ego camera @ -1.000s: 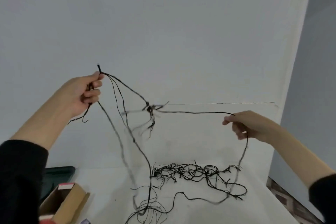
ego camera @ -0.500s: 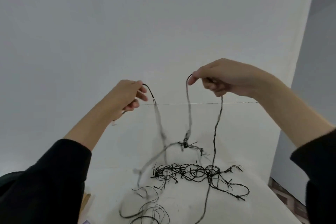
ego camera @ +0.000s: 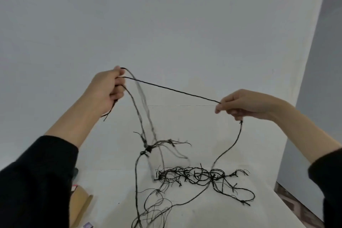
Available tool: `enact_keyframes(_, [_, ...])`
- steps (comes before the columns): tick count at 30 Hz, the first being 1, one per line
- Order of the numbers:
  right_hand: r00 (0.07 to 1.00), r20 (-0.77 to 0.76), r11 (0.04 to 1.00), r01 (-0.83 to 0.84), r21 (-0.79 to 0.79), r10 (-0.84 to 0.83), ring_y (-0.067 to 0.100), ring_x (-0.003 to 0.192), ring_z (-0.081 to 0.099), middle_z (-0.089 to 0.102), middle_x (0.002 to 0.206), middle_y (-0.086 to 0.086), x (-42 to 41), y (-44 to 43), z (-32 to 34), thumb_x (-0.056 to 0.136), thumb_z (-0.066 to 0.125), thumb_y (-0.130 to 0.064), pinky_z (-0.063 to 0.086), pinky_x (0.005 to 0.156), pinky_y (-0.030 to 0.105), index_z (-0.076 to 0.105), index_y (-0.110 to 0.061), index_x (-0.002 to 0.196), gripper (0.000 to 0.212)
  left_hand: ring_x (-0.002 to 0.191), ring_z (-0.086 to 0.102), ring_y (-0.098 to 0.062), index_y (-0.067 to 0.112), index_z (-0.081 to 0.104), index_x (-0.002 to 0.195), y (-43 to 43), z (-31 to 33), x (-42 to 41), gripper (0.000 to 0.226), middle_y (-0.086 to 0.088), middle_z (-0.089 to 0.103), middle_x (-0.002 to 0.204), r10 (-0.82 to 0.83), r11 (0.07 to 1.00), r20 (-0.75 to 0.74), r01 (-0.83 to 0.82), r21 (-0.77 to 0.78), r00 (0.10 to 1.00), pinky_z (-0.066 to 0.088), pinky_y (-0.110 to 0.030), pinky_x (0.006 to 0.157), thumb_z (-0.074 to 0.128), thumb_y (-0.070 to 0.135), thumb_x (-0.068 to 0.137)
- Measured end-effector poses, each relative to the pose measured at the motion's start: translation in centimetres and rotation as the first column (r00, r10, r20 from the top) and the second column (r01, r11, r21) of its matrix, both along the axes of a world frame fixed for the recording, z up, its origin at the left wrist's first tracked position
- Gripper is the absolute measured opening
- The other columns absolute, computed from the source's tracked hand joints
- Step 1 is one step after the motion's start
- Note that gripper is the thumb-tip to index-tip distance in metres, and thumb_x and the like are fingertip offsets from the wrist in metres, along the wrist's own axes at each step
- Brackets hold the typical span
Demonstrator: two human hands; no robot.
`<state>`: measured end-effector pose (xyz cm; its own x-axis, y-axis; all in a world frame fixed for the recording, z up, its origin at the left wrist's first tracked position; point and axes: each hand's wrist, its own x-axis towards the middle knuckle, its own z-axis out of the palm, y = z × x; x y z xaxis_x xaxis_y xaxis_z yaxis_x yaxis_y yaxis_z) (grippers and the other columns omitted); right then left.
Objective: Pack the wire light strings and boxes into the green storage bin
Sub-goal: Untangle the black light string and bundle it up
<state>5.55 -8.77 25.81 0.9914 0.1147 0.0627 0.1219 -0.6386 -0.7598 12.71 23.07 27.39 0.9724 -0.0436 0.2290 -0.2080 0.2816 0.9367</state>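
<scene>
Two hands share one thin black wire light string (ego camera: 172, 89), and the coming move turns on the straight span between them. Its long axis runs from the left hand (ego camera: 108, 90) at 10 o'clock down to the right hand (ego camera: 244, 104) at 3 o'clock, pulled taut.

The left hand is curled round several gathered strands, which hang from it to a knot (ego camera: 147, 149) in mid air and on down to the table. The right hand pinches the string between thumb and fingertips. Slack drops from under it toward 6 o'clock into the tangled heap of black wire (ego camera: 194, 174) on the white table (ego camera: 240, 214). That heap lies below and between the hands, nearer the right one.

By my reading the string is being coiled into the left hand, so the right hand would carry its pinch back toward 10 o'clock along that span.

A brown cardboard box (ego camera: 81, 201) shows at 7 o'clock beside the left black sleeve (ego camera: 37, 181). The green storage bin cannot be made out, and nothing looks packed yet.

Half a second ago the hands were close together and high, the right one uppermost. Since then the right hand has dropped and swung out to 3 o'clock, drawing a fresh length tight, and the hanging knot now sits further left.
</scene>
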Motion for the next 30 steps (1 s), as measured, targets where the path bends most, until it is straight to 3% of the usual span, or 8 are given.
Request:
enact_keyframes(3, [1.000, -0.015, 0.990, 0.014, 0.139, -0.012, 0.013, 0.050, 0.033, 0.036, 0.058, 0.001, -0.3, -1.1, -0.6, 0.086, 0.062, -0.019, 0.032, 0.052, 0.025, 0.072, -0.005, 0.084, 0.017, 0.027, 0.021, -0.003, 0.016, 0.049, 0.077, 0.3, -0.9, 0.1, 0.027, 0.011, 0.038, 0.037, 0.103, 0.958, 0.044, -0.111, 0.264, 0.994, 0.013, -0.012, 0.028, 0.037, 0.024, 0.099])
enact_keyframes(7, [0.993, 0.099, 0.979, -0.079, 0.190, 0.061, 0.014, 0.051, 0.031, 0.036, 0.057, 0.001, -0.9, 1.3, 1.9, 0.084, 0.062, -0.027, 0.032, 0.048, 0.024, 0.073, -0.008, 0.087, 0.022, 0.042, 0.036, -0.007, 0.012, 0.060, 0.082, -2.2, -1.8, -1.3, 0.030, 0.001, 0.058, 0.068, 0.111, 0.563, 0.263, -0.279, 0.778, 0.958, 0.027, -0.015, 0.036, 0.038, 0.023, 0.099])
enact_keyframes(11, [0.971, 0.141, 0.981, -0.190, -0.043, 0.194, 0.011, 0.051, 0.034, 0.039, 0.054, -0.004, -1.4, 6.1, 3.8, 0.089, 0.061, -0.025, 0.033, 0.049, 0.021, 0.075, -0.012, 0.084, 0.020, 0.033, 0.034, -0.009, 0.009, 0.058, 0.089, -5.9, -1.3, -3.3, 0.029, -0.006, 0.069, 0.085, -0.135, 0.779, 0.208, -0.026, 0.626, 0.969, 0.026, -0.015, 0.033, 0.035, 0.023, 0.101])
enact_keyframes(14, [0.962, 0.169, 0.971, -0.192, -0.145, 0.215, 0.010, 0.049, 0.034, 0.039, 0.054, -0.003, -1.0, 8.4, 3.8, 0.089, 0.062, -0.025, 0.033, 0.049, 0.020, 0.073, -0.012, 0.076, 0.021, 0.032, 0.029, -0.010, 0.012, 0.055, 0.080, -7.7, -1.2, -4.0, 0.032, -0.006, 0.068, 0.070, -0.237, 0.785, 0.174, 0.083, 0.614, 0.956, 0.022, -0.015, 0.033, 0.035, 0.024, 0.101])
enact_keyframes(17, [0.962, 0.192, 0.971, -0.162, -0.173, 0.195, 0.010, 0.049, 0.037, 0.042, 0.055, -0.002, -0.5, 7.8, 3.4, 0.086, 0.065, -0.026, 0.036, 0.052, 0.021, 0.073, -0.010, 0.081, 0.018, 0.028, 0.023, -0.005, 0.013, 0.051, 0.076, -7.6, -0.9, -3.7, 0.032, 0.009, 0.043, 0.037, -0.179, 0.833, 0.160, 0.063, 0.549, 0.971, 0.016, -0.011, 0.033, 0.037, 0.026, 0.100])
enact_keyframes(24, [0.998, -0.048, 0.979, -0.054, -0.196, 0.046, 0.014, 0.049, 0.038, 0.047, 0.050, -0.003, 0.4, 1.5, -1.1, 0.085, 0.067, -0.019, 0.035, 0.052, 0.023, 0.073, -0.010, 0.083, 0.011, 0.025, 0.018, -0.002, 0.014, 0.047, 0.077, -1.7, 0.3, -0.9, 0.028, 0.012, 0.029, 0.032, 0.095, 0.987, 0.117, -0.109, 0.120, 0.989, 0.011, -0.011, 0.029, 0.035, 0.022, 0.101])
enact_keyframes(27, [0.995, -0.103, 1.000, -0.008, -0.011, 0.007, 0.014, 0.049, 0.032, 0.041, 0.052, -0.001, -0.1, -0.6, -1.8, 0.083, 0.067, -0.018, 0.031, 0.049, 0.021, 0.070, -0.008, 0.078, 0.011, 0.025, 0.021, -0.004, 0.013, 0.050, 0.080, 0.1, -0.5, 0.0, 0.026, 0.009, 0.038, 0.031, 0.151, 0.936, 0.131, -0.185, 0.299, 0.980, 0.012, -0.010, 0.030, 0.035, 0.022, 0.100])
enact_keyframes(30, [0.999, -0.005, 0.966, -0.037, 0.257, 0.040, 0.012, 0.045, 0.027, 0.036, 0.054, 0.002, -0.6, 0.1, -0.1, 0.079, 0.062, -0.024, 0.027, 0.045, 0.021, 0.065, -0.007, 0.080, 0.017, 0.028, 0.028, -0.008, 0.010, 0.056, 0.082, -0.9, -1.6, -0.5, 0.028, -0.004, 0.065, 0.056, 0.093, 0.725, 0.139, -0.163, 0.669, 0.986, 0.017, -0.011, 0.031, 0.037, 0.021, 0.099])
